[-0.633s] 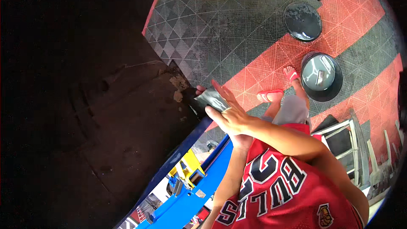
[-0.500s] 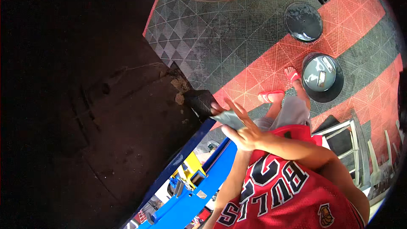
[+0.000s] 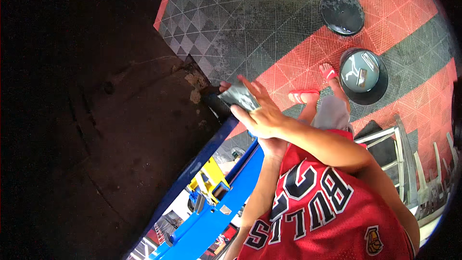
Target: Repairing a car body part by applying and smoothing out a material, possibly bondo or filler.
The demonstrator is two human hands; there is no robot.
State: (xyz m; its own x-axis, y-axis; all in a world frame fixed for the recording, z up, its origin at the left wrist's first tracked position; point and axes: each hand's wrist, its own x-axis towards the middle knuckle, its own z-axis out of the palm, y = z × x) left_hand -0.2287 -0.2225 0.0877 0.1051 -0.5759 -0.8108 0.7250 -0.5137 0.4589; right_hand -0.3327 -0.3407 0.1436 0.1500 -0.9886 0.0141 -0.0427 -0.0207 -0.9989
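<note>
Held in my right hand (image 3: 264,118) is a thin, flat grey sheet (image 3: 242,97) with a wet shine, its material unclear. The thumb lies along its near edge and the fingers extend over its far side. My right forearm crosses over my left wrist. My left hand (image 3: 272,147) is mostly hidden beneath the right one, only its heel and wrist showing, so its fingers cannot be judged. Some fingertips peek out past the sheet, blurred. Both hands are beside the edge of a large dark, dirty surface (image 3: 144,163) on the left.
A blue post or beam (image 3: 211,226) with a yellow bracket (image 3: 211,178) rises at lower left. On the red and grey tiled floor (image 3: 231,29) stand a black bucket (image 3: 380,89) with water and small objects in it, and a round black lid (image 3: 342,12). A pale metal frame (image 3: 402,163) is at right.
Both hands and the grey sheet have moved left and up in the picture, closer to the dark surface. The view has shifted, and the large round object at the top has nearly left it.
</note>
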